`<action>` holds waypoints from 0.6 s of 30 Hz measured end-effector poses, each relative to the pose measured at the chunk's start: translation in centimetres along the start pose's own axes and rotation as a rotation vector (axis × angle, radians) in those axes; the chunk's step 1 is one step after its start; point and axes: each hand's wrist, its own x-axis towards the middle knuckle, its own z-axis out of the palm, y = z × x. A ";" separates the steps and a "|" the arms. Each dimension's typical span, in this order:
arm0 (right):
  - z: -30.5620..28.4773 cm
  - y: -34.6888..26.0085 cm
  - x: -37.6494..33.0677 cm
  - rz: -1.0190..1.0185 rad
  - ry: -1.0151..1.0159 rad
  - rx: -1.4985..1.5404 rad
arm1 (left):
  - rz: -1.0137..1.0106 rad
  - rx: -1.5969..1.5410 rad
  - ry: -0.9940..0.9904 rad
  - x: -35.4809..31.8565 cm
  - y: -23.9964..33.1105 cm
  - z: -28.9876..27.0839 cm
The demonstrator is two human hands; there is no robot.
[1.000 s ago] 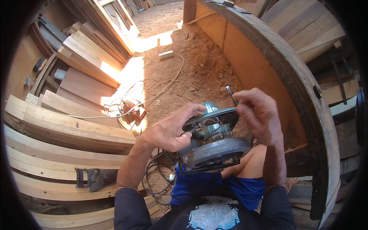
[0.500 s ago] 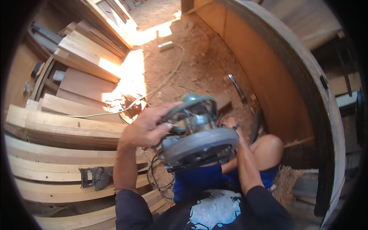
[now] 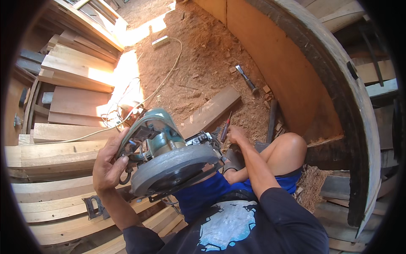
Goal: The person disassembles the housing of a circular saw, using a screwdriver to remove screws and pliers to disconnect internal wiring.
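Note:
A green circular saw [image 3: 160,139], its motor housing opened with inner parts and wires exposed, rests tilted over my lap. Its round grey blade guard [image 3: 177,165] faces me. My left hand [image 3: 111,163] is closed on the rear handle, thumb toward me and fingers partly hidden behind it. Down by the floor, to the right of the saw, my right hand [image 3: 237,134] has its fingertips closed at the handle of a red screwdriver [image 3: 226,128] with a thin dark shaft. A flat board [image 3: 213,110] lies on the sawdust just beyond.
Stacked timber beams [image 3: 59,156] fill the left side, with a handsaw [image 3: 94,207] on them. A chisel [image 3: 246,79] lies ahead on the sawdust. A pale cable runs to a white power strip [image 3: 160,41]. At the right stands a curved wooden panel [image 3: 287,72].
My right hand has left the saw and moved down to the screwdriver. The saw has shifted left and toward me in my left hand. The view has turned slightly.

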 end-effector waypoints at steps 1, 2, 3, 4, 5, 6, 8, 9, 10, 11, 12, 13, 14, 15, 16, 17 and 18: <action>0.6 -0.7 -0.1 -0.156 0.020 0.008 | -0.020 -0.034 0.027 -0.4 0.0 -0.1; 1.3 -1.3 -0.2 -0.159 0.016 0.007 | -0.024 -0.033 0.029 -0.7 -0.1 -0.2; 2.2 -1.2 0.2 -0.198 0.005 -0.090 | -0.036 -0.043 0.025 -0.8 0.1 -0.2; 2.8 -1.2 0.4 -0.237 -0.009 -0.188 | -0.043 -0.051 0.022 -0.8 0.0 -0.1; 3.2 -0.9 0.6 -0.231 -0.007 -0.187 | -0.049 -0.058 0.018 -0.7 -0.2 0.0; 3.5 -1.0 0.6 -0.231 -0.010 -0.167 | -0.042 -0.067 0.007 -0.8 -0.4 -0.1; 4.1 -1.3 0.4 -0.231 -0.015 -0.148 | -0.037 -0.078 -0.004 -0.8 -0.8 0.1; 4.4 -1.6 0.5 -0.275 -0.017 -0.192 | -0.043 -0.059 0.017 -0.8 -0.7 0.2; 4.8 -1.8 0.6 -0.321 -0.019 -0.236 | -0.044 -0.047 0.035 -0.7 -0.5 0.5; 5.4 -1.7 0.2 -0.328 -0.016 -0.240 | -0.049 -0.037 0.048 -0.8 -0.4 0.8; 6.7 -0.6 1.0 -0.375 0.085 -0.156 | -0.063 -0.029 0.033 -0.3 0.5 1.0; 7.3 0.4 1.8 -0.418 0.182 -0.070 | -0.054 -0.008 0.017 0.5 0.7 1.4; 7.5 1.0 2.1 -0.434 0.228 0.002 | -0.047 0.009 -0.002 1.3 0.7 1.8; 7.2 0.7 1.7 -0.418 0.242 0.055 | -0.052 0.039 -0.006 1.5 1.0 2.0; 6.6 1.0 1.4 -0.377 0.251 0.100 | -0.076 -0.011 -0.015 2.2 1.2 2.6; 5.8 1.5 1.1 -0.313 0.270 0.140 | -0.096 -0.063 -0.026 2.8 1.3 3.2; 4.7 0.6 0.3 -0.269 0.273 0.189 | -0.117 -0.041 0.005 2.7 1.5 3.1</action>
